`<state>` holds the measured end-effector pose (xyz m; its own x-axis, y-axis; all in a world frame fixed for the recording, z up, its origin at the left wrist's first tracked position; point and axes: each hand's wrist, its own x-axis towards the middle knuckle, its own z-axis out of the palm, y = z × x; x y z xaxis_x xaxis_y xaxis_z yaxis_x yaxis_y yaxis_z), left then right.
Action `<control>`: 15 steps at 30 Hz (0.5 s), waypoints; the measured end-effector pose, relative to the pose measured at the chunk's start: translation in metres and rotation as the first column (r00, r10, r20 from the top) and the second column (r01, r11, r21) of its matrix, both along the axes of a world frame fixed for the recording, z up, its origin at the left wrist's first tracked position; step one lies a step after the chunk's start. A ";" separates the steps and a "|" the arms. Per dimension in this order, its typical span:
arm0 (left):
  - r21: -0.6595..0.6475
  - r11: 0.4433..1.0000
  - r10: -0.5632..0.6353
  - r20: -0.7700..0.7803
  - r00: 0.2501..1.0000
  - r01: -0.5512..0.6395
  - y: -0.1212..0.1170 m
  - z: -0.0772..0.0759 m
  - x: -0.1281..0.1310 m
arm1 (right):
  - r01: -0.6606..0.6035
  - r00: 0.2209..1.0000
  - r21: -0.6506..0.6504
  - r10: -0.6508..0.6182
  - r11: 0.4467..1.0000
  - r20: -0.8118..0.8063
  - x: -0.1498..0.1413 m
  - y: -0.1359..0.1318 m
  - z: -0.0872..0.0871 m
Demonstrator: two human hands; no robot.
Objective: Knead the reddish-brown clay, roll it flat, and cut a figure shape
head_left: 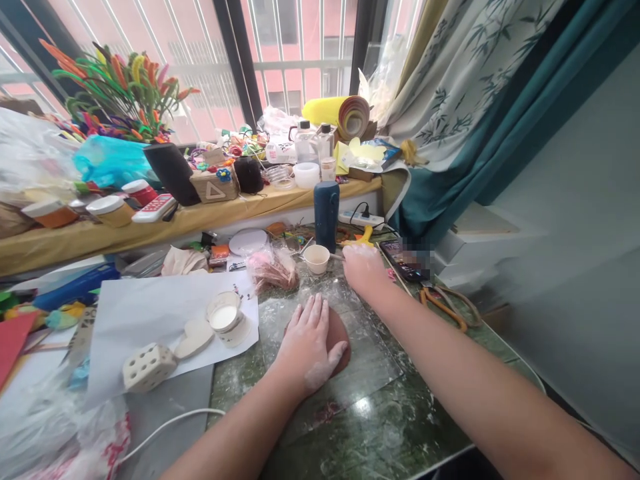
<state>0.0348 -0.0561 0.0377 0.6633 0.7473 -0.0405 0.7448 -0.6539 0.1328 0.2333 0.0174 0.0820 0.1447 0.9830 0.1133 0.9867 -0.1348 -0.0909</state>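
Observation:
My left hand, dusted with white powder, lies flat with fingers stretched on a flattened round piece of brown clay. Beneath the clay is a clear plastic sheet, smeared with white. Farther off, my right hand is closed, its fingertips white with powder. A thin stick-like end shows at its left side; what the fingers grip is mostly hidden. Just left of it stands a small paper cup. Behind that hand lies a yellow-handled tool. A bag of brown clay sits left of the cup.
A dark blue bottle stands behind the cup. To the right are a phone and orange-handled scissors. On white paper at left rest a dice-shaped block, a heart shape and a cup of white powder.

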 end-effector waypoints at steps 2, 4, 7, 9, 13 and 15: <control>0.002 1.000 -0.004 -0.003 1.000 0.004 0.000 0.000 0.000 | 0.007 1.000 0.014 -0.007 1.000 0.004 0.004 -0.015 0.004; 0.004 1.000 -0.005 0.001 1.000 0.005 0.001 -0.001 0.000 | 0.031 1.000 0.033 -0.031 0.999 0.000 0.008 -0.033 0.006; 0.005 1.000 -0.005 -0.002 1.000 0.005 0.001 0.000 0.000 | 0.054 0.996 0.091 -0.047 0.994 -0.075 0.011 -0.064 0.008; 0.005 1.000 -0.007 -0.010 1.000 0.007 0.001 0.000 0.000 | 0.061 0.965 0.135 -0.024 0.989 -0.261 0.008 -0.084 0.007; 0.020 1.000 -0.012 -0.023 1.000 0.012 0.001 0.003 0.000 | 0.102 0.551 0.175 0.091 0.979 -0.829 -0.013 -0.115 -0.012; 0.028 0.999 -0.018 -0.022 1.000 0.019 0.001 0.003 0.000 | 0.146 0.263 0.184 0.141 0.972 -0.955 -0.025 -0.122 -0.028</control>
<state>0.0348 -0.0548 0.0408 0.6763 0.7359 -0.0342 0.7350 -0.6710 0.0975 0.2082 -0.1045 0.0540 0.2899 0.9545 0.0694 0.1527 0.0254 -0.9879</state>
